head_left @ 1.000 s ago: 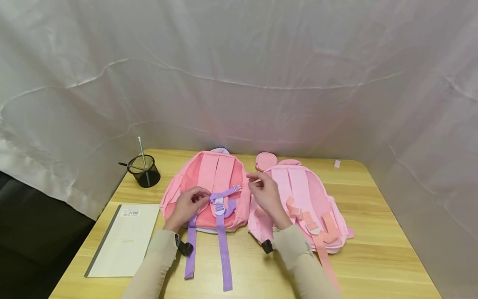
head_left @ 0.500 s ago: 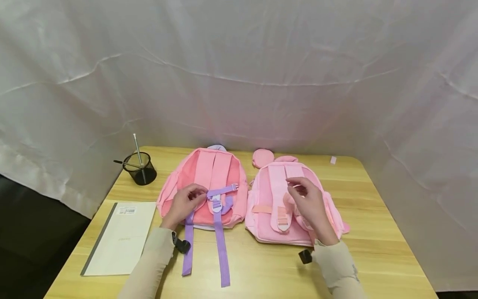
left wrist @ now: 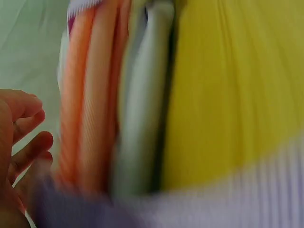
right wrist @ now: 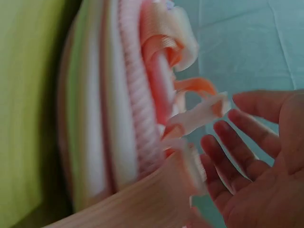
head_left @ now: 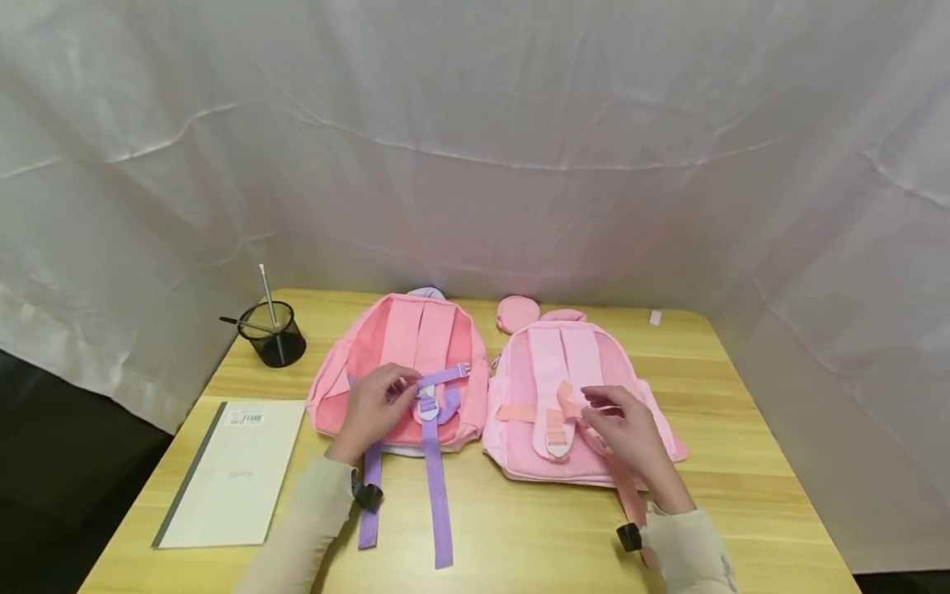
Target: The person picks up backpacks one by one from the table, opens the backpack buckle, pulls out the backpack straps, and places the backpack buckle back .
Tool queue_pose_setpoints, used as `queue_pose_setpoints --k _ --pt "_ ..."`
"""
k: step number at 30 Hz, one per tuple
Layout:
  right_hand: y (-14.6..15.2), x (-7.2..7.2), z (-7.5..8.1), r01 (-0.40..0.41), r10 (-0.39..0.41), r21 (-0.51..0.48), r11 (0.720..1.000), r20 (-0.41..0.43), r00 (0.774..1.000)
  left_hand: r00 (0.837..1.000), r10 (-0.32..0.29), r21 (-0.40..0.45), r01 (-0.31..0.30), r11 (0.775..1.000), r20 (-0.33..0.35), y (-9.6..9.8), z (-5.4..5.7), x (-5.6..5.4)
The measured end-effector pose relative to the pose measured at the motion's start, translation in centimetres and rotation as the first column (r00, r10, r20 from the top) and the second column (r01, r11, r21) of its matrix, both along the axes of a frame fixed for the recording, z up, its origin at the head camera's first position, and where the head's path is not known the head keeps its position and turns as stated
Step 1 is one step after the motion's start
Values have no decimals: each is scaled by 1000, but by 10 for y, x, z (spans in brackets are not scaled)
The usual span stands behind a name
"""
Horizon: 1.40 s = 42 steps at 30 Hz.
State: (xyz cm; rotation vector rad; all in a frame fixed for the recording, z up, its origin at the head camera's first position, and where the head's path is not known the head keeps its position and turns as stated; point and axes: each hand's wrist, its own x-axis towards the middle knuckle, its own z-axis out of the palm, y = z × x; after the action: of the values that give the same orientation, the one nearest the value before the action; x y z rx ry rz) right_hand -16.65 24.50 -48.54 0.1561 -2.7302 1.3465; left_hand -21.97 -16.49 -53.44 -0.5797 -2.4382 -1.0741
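Two backpacks lie side by side on a wooden table, straps up. My left hand [head_left: 374,410] hovers over the coral-pink backpack [head_left: 471,421], fingertips beside its purple strap [head_left: 443,375]. In the left wrist view its fingers [left wrist: 33,145] are loosely bent with nothing between them. Over the right part of the light-pink backpack [head_left: 519,450] is my right hand [head_left: 627,427]. The right wrist view shows straight, spread fingers [right wrist: 237,147], with thumb and index tips close to the end of a pale strap [right wrist: 202,114]; whether they touch it I cannot tell.
A black mesh pen cup [head_left: 278,338] with pens stands at the back left. Near it lies a white notebook [head_left: 230,474] with a dark spine. Behind the light-pink backpack sits a round pink pouch [head_left: 517,313]. A grey curtain [head_left: 475,165] encloses the table.
My right hand has moved right, from between the backpacks to over the light-pink one, which now lies straighter. Its left strap now shows lying flat. The left hand stays near the purple strap.
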Motion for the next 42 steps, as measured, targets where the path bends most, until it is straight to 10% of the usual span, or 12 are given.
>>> queue_pose_setpoints --k 9,14,20,29,42 --pt "5 1 -18 -31 29 42 999 48 998 962 -265 -59 269 961 66 91 24 14" --pt "5 -2 -29 -18 18 58 998 10 1000 924 -340 -118 363 924 176 145 22 12" --pt "4 -3 -32 -32 38 63 998 -90 995 917 -381 -238 398 886 117 190 21 7" --pt "1 -7 -19 -42 78 178 983 -196 978 951 -306 -245 307 920 43 204 23 4" --pt "-2 -16 -9 -58 92 147 987 -234 968 944 -311 -115 323 939 114 198 17 1"
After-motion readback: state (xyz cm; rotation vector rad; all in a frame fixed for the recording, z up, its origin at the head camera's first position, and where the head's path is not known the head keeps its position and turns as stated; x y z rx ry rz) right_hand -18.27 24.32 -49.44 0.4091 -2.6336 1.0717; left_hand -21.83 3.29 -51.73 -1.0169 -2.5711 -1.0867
